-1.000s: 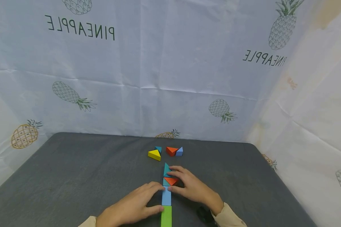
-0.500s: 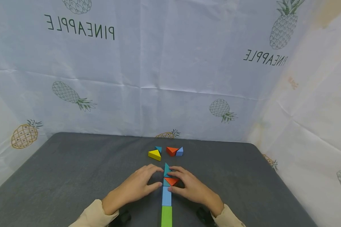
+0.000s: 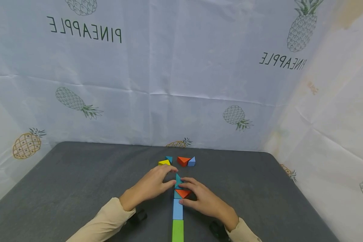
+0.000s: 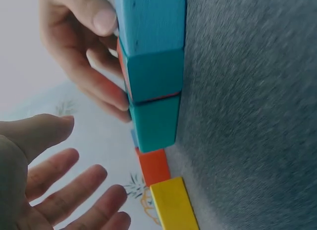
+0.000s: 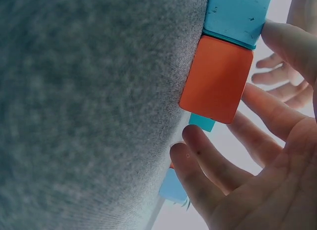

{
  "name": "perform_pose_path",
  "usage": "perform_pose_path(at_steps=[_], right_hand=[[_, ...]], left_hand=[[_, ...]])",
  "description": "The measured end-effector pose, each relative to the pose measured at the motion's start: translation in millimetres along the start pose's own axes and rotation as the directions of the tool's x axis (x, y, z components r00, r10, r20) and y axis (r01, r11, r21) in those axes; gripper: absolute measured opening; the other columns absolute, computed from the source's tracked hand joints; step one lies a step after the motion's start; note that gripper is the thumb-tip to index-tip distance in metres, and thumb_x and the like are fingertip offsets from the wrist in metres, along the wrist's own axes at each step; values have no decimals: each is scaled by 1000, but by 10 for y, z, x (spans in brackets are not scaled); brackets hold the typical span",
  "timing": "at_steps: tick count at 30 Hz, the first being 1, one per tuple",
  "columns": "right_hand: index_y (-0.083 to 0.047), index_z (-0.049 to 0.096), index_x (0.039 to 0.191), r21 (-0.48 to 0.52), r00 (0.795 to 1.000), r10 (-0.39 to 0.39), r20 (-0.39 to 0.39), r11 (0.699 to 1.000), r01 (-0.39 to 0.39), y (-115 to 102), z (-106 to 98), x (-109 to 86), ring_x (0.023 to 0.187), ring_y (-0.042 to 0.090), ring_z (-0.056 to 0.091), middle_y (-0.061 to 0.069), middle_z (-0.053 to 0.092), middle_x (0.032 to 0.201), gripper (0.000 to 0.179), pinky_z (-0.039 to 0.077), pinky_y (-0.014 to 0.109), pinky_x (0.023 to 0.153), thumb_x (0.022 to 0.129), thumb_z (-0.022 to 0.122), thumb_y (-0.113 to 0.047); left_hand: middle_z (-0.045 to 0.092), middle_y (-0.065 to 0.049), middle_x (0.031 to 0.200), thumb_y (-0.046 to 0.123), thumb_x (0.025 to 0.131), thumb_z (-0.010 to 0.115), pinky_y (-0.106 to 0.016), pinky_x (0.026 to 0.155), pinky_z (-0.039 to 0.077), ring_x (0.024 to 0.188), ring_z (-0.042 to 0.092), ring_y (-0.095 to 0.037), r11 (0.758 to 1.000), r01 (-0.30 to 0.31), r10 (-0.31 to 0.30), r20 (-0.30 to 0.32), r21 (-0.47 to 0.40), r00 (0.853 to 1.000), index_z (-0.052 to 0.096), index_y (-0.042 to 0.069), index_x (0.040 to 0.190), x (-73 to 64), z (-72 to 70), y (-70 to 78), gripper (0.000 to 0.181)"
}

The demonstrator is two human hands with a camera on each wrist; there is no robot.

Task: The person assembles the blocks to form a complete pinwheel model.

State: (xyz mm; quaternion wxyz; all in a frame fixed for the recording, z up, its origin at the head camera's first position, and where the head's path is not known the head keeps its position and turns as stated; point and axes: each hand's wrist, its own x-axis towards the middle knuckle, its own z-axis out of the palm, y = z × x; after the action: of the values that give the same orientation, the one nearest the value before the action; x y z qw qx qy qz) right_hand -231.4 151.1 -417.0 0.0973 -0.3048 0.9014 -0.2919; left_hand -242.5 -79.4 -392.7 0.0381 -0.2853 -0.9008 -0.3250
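A line of wooden blocks runs away from me: a green block (image 3: 177, 232), a light blue block (image 3: 177, 210), a teal triangle block (image 3: 176, 195) beside a red triangle block (image 3: 183, 193), then a pointed teal block (image 3: 177, 182). My right hand (image 3: 206, 198) lies along the line's right side, thumb at the light blue block, other fingers by the red and pointed teal blocks. In the right wrist view, its fingers spread beside the red block (image 5: 218, 79). My left hand (image 3: 152, 181) hovers left of the pointed teal block, fingers spread and holding nothing.
Past the line lie a yellow triangle block (image 3: 164, 162), a dark teal block (image 3: 169, 159), another red triangle block (image 3: 183, 161) and a small blue block (image 3: 191, 162). A pineapple-print curtain (image 3: 175, 67) stands behind the dark grey table (image 3: 78, 188).
My left hand has left the light blue and green blocks and moved forward along the line to the pointed teal end. My right hand and the blocks have stayed put.
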Motion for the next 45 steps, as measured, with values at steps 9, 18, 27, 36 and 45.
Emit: perform_pose_path(at_steps=[9,18,27,36,45], right_hand=[[-15,56,141,1,1000,-1,4,1000,1,1,5,-3,135,28,49,3,42,154,60,43,53,107,95,59,-54],[-14,57,140,-15,1000,-4,-2,1000,4,-5,-2,2,134,26,51,2,43,153,60,45,51,106,95,60,-53],[-14,57,139,-3,1000,7,6,1000,-7,-3,-3,13,135,26,50,2,42,154,60,44,52,107,95,59,-54],[-13,58,138,-3,1000,6,5,1000,-6,3,-8,21,135,25,49,0,42,154,59,43,51,108,95,59,-54],[-14,56,140,7,1000,-6,5,1000,6,-2,-5,8,135,25,50,0,41,155,60,44,49,107,95,58,-54]], left_hand=[[67,-12,121,16,94,69,-49,92,52,110,62,-31,999,-20,20,-7,32,1000,63,6,126,169,-32,-19,34],[66,-13,121,18,94,69,-50,96,50,114,60,-33,998,-54,53,8,19,999,64,4,123,344,-38,-40,32],[65,-14,123,15,95,67,-51,97,48,116,58,-34,1000,-16,16,47,21,999,63,3,127,536,8,-89,35],[66,-12,121,15,92,71,-47,96,50,112,60,-30,996,8,-10,27,90,1000,65,7,125,709,132,-190,34],[66,-12,122,17,93,70,-47,96,50,111,60,-31,987,-1,-7,48,164,999,67,9,124,860,171,-190,31]])
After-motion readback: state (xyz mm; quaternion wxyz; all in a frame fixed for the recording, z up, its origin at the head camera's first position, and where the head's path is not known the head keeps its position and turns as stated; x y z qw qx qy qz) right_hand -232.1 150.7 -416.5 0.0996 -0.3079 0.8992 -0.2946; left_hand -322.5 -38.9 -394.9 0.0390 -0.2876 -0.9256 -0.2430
